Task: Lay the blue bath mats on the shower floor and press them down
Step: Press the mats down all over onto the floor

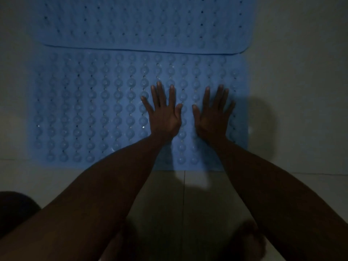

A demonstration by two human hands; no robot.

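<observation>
- both blue mats lie on the shower floor (301, 72): near mat (90, 110) under the hands, far mat (143, 23) beyond the fingertips, overlapping its edge.
- left hand (163, 117) and right hand (212, 119) lie flat, fingers spread, gripping nothing, pressing the near mat.
- laying looks done; pressing the area left of the hands and the far mat likely remains.

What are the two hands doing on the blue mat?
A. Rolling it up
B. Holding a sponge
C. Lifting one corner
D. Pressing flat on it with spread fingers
D: the left hand and the right hand lie side by side, palms down and fingers spread, on the near blue mat, which lies flat on the floor.
</observation>
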